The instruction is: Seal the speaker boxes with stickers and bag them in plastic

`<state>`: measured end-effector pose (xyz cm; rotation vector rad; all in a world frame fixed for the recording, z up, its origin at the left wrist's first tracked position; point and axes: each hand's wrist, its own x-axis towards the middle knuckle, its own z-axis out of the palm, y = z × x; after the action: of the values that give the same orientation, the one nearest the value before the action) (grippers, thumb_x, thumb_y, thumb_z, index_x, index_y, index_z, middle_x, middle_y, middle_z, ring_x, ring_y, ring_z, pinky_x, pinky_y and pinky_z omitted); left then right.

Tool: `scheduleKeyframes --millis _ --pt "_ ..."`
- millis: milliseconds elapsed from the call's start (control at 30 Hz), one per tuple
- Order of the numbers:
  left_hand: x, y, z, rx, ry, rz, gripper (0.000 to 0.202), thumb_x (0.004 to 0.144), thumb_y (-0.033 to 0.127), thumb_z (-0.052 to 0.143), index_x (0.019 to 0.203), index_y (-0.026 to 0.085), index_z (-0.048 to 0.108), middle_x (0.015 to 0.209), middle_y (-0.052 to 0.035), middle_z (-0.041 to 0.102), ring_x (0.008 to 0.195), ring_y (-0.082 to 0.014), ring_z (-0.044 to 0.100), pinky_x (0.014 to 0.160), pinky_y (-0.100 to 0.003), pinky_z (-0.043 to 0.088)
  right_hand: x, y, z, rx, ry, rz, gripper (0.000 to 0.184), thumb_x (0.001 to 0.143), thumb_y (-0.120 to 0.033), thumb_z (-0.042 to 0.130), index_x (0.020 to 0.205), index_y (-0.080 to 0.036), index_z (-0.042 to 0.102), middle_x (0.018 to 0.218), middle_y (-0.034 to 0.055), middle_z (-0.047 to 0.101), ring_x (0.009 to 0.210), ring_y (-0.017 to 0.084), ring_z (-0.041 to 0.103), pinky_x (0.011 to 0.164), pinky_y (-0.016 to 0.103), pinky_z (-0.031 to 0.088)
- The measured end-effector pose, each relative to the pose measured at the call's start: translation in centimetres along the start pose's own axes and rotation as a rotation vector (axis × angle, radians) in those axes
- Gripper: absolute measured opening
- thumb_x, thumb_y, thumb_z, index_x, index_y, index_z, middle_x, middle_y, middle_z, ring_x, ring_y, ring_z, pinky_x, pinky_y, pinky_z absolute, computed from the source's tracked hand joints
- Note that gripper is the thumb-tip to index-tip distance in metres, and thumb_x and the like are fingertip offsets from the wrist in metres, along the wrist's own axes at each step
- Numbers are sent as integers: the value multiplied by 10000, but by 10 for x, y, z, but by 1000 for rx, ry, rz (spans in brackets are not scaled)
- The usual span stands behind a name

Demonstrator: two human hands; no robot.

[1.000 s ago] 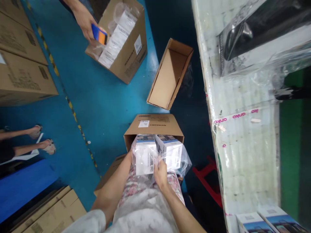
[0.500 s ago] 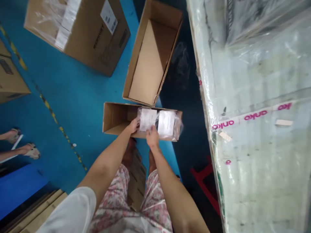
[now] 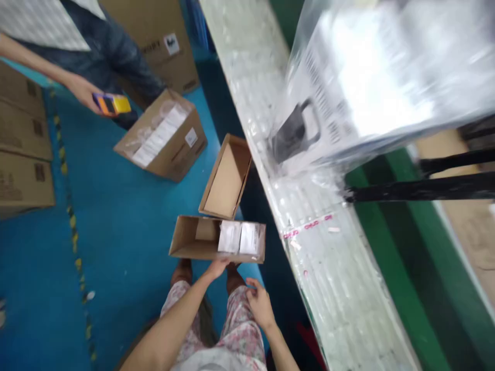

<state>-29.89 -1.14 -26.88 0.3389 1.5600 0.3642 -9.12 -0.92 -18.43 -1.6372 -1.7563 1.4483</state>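
Below me lies a long open cardboard box (image 3: 193,252), with two white packages (image 3: 229,237) in clear plastic side by side in its right half. My left hand (image 3: 217,268) is at the near wall of this box; its fingers are blurred, so I cannot tell whether they grip the wall. Apart from the box, my right hand (image 3: 261,305) hovers over my right thigh, open, fingers spread and nothing in them. An open cardboard box (image 3: 224,188) with only its bottom showing stands just beyond.
A table (image 3: 309,268) covered in plastic and printed tape runs along the right, bearing a plastic-wrapped box (image 3: 309,123) with a kettle picture. At upper left, a person's hand (image 3: 83,93) holds an orange-and-yellow device (image 3: 112,104) near a filled carton (image 3: 174,149). Cartons (image 3: 23,175) are stacked left.
Both hands have left the white packages: the left moved to the box's near wall, the right drew back toward me. My view shifted, and another person now shows at upper left.
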Motion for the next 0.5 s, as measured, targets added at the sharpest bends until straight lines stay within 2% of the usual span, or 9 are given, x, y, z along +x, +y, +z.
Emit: scheduleKeyframes --millis 33,100,200,267,333,400,467,500 --pt "-19 3 -6 -25 -21 -35 580 794 657 697 1070 148 738 1262 -228 751 1217 -414 690 1026 -527 523 15 -23 -14 12 28 -34 200 895 -397 590 1020 -330 730 938 24 820 764 305 810 674 432 683" --pt "-51 10 -21 -59 -58 -75 666 720 706 721 1103 161 711 1255 -234 750 1120 -412 739 941 -527 562 50 -83 -52 5 152 -101 279 918 -417 624 1151 -296 718 1100 56 803 933 297 800 816 459 678" --pt "-82 32 -51 -89 -60 -71 630 689 686 721 1085 196 699 1252 -191 759 1131 -369 744 965 -464 549 106 -190 -126 -79 530 -265 419 925 -425 672 1285 -212 658 1311 141 700 1184 304 693 1012 501 590" --pt "-93 66 -71 -121 -66 -13 575 711 654 698 1080 212 696 1236 -149 769 1141 -340 738 999 -441 524 143 -260 -181 -94 818 -374 480 947 -472 648 1336 -193 616 1327 153 663 1182 285 669 1029 493 564" --pt "-101 117 -88 -149 -123 125 577 739 644 691 1130 220 689 1264 -131 755 1157 -323 724 1009 -432 515 178 -318 -233 -194 973 -435 574 952 -554 614 1381 -173 582 1373 172 619 1239 299 632 1049 505 540" --pt "-112 183 -100 -164 -196 312 647 788 653 677 1276 230 640 1400 -152 677 1223 -318 686 989 -431 532 214 -360 -275 -413 933 -383 855 863 -657 681 1510 -137 472 1540 223 493 1444 369 472 1178 562 417" --pt "-124 254 -103 -165 -215 487 730 863 636 634 1466 246 505 1581 -189 506 1320 -325 626 963 -444 561 247 -387 -305 -542 819 -171 1061 827 -705 701 1608 -95 325 1656 270 347 1559 399 315 1256 555 302" --pt "-131 288 -103 -130 -203 577 746 898 608 614 1529 250 439 1648 -200 411 1360 -332 597 972 -468 567 261 -396 -315 -561 785 -20 1079 844 -706 683 1622 -71 289 1649 287 357 1560 395 324 1260 528 302"
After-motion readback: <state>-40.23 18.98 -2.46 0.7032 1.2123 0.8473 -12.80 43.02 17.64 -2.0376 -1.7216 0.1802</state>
